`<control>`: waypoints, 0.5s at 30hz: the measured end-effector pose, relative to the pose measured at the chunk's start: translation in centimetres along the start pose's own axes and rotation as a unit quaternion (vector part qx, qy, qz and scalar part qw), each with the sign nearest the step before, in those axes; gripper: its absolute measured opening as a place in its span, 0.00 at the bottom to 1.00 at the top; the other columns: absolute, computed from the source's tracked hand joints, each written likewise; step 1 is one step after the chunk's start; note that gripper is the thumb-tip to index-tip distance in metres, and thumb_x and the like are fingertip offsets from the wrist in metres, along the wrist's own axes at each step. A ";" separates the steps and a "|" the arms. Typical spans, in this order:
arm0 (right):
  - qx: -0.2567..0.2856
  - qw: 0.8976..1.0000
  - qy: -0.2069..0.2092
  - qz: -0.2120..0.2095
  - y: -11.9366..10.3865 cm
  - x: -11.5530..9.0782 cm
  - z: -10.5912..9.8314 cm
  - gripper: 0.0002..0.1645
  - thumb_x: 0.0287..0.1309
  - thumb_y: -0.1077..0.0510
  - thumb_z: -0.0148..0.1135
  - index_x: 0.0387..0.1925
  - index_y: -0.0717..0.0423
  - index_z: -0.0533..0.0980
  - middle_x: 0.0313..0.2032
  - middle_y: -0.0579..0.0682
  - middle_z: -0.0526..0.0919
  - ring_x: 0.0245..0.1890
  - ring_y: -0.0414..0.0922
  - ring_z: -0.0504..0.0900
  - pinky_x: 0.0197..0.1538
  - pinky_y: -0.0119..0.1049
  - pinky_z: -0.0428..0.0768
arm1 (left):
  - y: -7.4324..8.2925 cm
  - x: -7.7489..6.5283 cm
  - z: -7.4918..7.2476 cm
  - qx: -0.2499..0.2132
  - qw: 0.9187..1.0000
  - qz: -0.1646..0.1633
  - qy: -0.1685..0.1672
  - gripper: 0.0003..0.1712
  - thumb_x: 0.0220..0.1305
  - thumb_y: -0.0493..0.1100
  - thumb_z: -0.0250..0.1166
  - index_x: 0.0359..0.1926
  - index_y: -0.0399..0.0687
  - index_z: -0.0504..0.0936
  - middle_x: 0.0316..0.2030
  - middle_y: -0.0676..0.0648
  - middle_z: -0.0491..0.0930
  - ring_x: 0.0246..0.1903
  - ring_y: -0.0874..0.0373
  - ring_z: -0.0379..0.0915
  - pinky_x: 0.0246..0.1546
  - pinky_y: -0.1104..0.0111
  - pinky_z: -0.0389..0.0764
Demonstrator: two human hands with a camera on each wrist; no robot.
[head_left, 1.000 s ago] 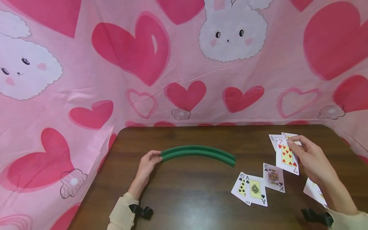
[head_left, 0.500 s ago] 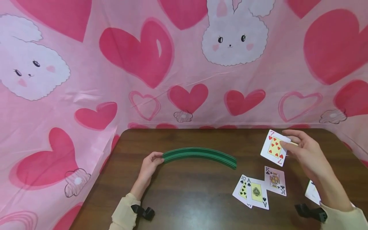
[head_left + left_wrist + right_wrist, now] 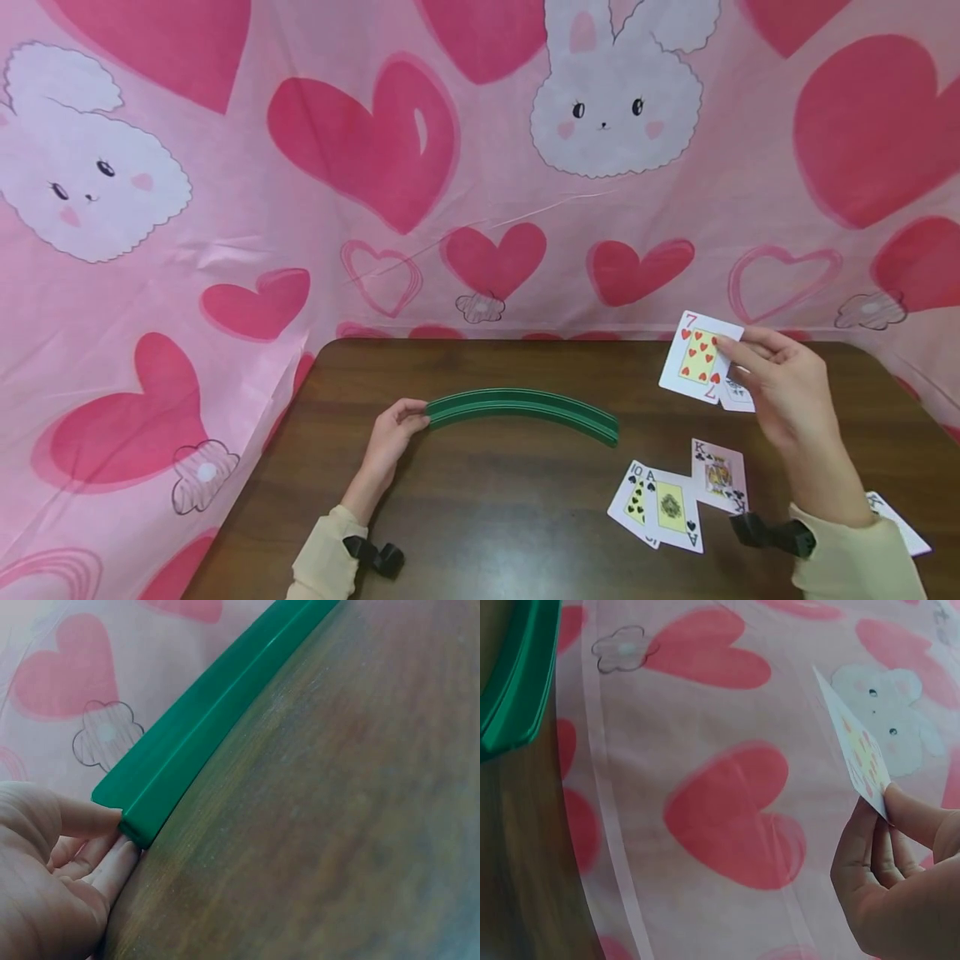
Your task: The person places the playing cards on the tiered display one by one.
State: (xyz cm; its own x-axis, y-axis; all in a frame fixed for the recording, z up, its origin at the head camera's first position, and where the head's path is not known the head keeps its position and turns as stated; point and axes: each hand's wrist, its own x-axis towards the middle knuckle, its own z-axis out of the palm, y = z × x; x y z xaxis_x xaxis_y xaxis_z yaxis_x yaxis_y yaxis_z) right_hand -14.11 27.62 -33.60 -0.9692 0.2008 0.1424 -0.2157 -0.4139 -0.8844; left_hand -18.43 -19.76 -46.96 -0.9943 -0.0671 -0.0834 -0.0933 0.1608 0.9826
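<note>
My left hand [image 3: 390, 433] pinches the left end of a long, curved green card holder [image 3: 517, 402] on the table. In the left wrist view, thumb and fingers grip the corner of this holder [image 3: 187, 731]. My right hand [image 3: 791, 379] holds a seven of hearts [image 3: 697, 354] upright by its right edge, raised over the far right of the table. The right wrist view shows the seven [image 3: 859, 754] pinched between thumb and fingers, almost edge-on. Another face-up card [image 3: 738, 397] shows partly behind the seven and the hand.
A king of clubs [image 3: 718, 475], an ace of spades [image 3: 675, 529] and a ten of spades [image 3: 626, 504] lie overlapping, face up, right of centre. One more card [image 3: 903, 525] lies by the right sleeve, partly hidden. Behind the wooden table [image 3: 465, 517] hangs a pink heart-patterned cloth [image 3: 330, 200].
The seven of hearts has been lifted from among the far right cards and carried left and up by the right hand. The left hand keeps its hold on the card holder.
</note>
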 end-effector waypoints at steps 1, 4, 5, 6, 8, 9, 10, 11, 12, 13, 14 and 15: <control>0.008 1.000 -0.001 -0.005 0.2 0.1 0.4 0.13 0.65 0.75 0.62 0.37 0.59 0.88 0.33 0.49 0.90 0.31 0.41 0.87 0.37 0.31 0.84 | 0.0 0.0 0.0 0.000 1.000 0.002 0.000 0.13 0.70 0.33 0.64 0.53 0.32 0.82 0.48 0.41 0.84 0.44 0.57 0.76 0.51 0.63 0.72; 0.018 1.000 -0.005 -0.017 0.7 0.4 1.3 0.13 0.64 0.75 0.63 0.36 0.60 0.88 0.32 0.50 0.90 0.30 0.41 0.88 0.37 0.31 0.85 | 0.6 -0.2 0.1 0.010 1.000 0.003 0.001 0.13 0.70 0.32 0.64 0.53 0.30 0.82 0.48 0.41 0.84 0.44 0.58 0.76 0.50 0.63 0.72; 0.020 1.000 -0.005 -0.019 0.8 0.4 1.6 0.13 0.64 0.76 0.63 0.36 0.60 0.88 0.32 0.50 0.90 0.30 0.41 0.88 0.37 0.31 0.85 | 1.0 -0.5 0.1 0.013 1.000 0.005 0.000 0.13 0.70 0.32 0.64 0.53 0.30 0.82 0.48 0.41 0.84 0.44 0.58 0.76 0.50 0.63 0.73; 0.022 1.000 -0.008 -0.022 1.0 0.5 1.9 0.13 0.63 0.76 0.63 0.36 0.60 0.88 0.31 0.50 0.90 0.30 0.41 0.88 0.37 0.32 0.85 | 1.0 -0.5 0.1 0.012 1.000 0.006 0.001 0.13 0.69 0.32 0.64 0.53 0.30 0.82 0.48 0.42 0.84 0.44 0.59 0.76 0.50 0.64 0.73; 0.012 1.000 -0.008 -0.019 1.3 0.6 2.4 0.13 0.63 0.75 0.63 0.35 0.59 0.88 0.31 0.49 0.90 0.30 0.41 0.88 0.37 0.31 0.85 | 1.9 -1.1 0.2 0.013 1.000 0.004 -0.001 0.13 0.69 0.31 0.63 0.52 0.29 0.82 0.48 0.40 0.84 0.44 0.58 0.75 0.50 0.63 0.73; 0.009 1.000 -0.008 -0.016 1.5 0.6 2.7 0.13 0.64 0.75 0.63 0.35 0.58 0.88 0.32 0.49 0.90 0.30 0.41 0.88 0.37 0.31 0.85 | 2.3 -1.3 0.2 0.013 1.000 0.004 -0.001 0.13 0.69 0.30 0.63 0.52 0.29 0.81 0.48 0.40 0.84 0.44 0.57 0.75 0.50 0.63 0.72; 0.007 1.000 -0.008 -0.014 1.6 0.7 3.0 0.14 0.64 0.75 0.63 0.35 0.57 0.88 0.32 0.49 0.90 0.31 0.40 0.88 0.37 0.31 0.84 | 2.6 -1.6 0.2 0.011 1.000 0.007 -0.002 0.13 0.69 0.31 0.63 0.52 0.29 0.82 0.47 0.40 0.84 0.44 0.57 0.75 0.50 0.63 0.72; 0.003 1.000 -0.008 -0.011 1.8 0.7 3.3 0.14 0.64 0.75 0.63 0.35 0.57 0.88 0.32 0.48 0.90 0.31 0.40 0.88 0.37 0.31 0.84 | 2.7 -1.7 0.2 0.009 1.000 0.008 -0.001 0.13 0.69 0.31 0.63 0.52 0.29 0.82 0.47 0.40 0.84 0.44 0.57 0.75 0.50 0.63 0.72; -0.002 1.000 -0.010 -0.009 1.9 0.7 3.6 0.14 0.64 0.74 0.63 0.35 0.56 0.88 0.32 0.47 0.90 0.31 0.40 0.88 0.38 0.30 0.84 | 2.6 -1.7 0.2 0.009 1.000 0.006 0.000 0.13 0.69 0.31 0.63 0.52 0.29 0.82 0.47 0.40 0.84 0.44 0.57 0.75 0.50 0.63 0.72; -0.004 1.000 -0.009 -0.004 2.1 0.8 3.9 0.14 0.65 0.74 0.63 0.35 0.55 0.88 0.33 0.47 0.90 0.32 0.40 0.87 0.38 0.30 0.84 | 3.1 -2.0 0.3 0.010 1.000 0.005 -0.001 0.13 0.69 0.30 0.62 0.52 0.29 0.81 0.48 0.39 0.84 0.44 0.56 0.75 0.51 0.62 0.72; -0.008 1.000 -0.010 -0.001 2.2 0.8 4.2 0.14 0.65 0.73 0.64 0.35 0.54 0.88 0.33 0.46 0.90 0.32 0.39 0.87 0.38 0.30 0.84 | 3.1 -2.0 0.3 0.011 1.000 0.005 -0.001 0.13 0.70 0.31 0.62 0.52 0.29 0.81 0.48 0.39 0.84 0.45 0.56 0.75 0.51 0.62 0.72; -0.011 1.000 -0.010 0.003 2.4 0.8 4.5 0.13 0.65 0.72 0.64 0.35 0.53 0.88 0.32 0.46 0.90 0.32 0.39 0.87 0.39 0.30 0.84 | 3.1 -2.0 0.3 0.011 1.000 0.005 0.000 0.13 0.70 0.31 0.62 0.52 0.29 0.81 0.48 0.39 0.84 0.45 0.56 0.75 0.50 0.63 0.72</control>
State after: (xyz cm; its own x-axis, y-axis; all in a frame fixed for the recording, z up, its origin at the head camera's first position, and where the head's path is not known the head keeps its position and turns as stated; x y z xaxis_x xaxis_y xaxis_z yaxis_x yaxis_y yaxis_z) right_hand -15.95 22.85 -33.61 -0.9727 0.1808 0.1456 -0.2074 -0.3953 -0.8948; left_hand -16.72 -18.87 -43.81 -0.9952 -0.0651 -0.0733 -0.0840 0.1823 0.9796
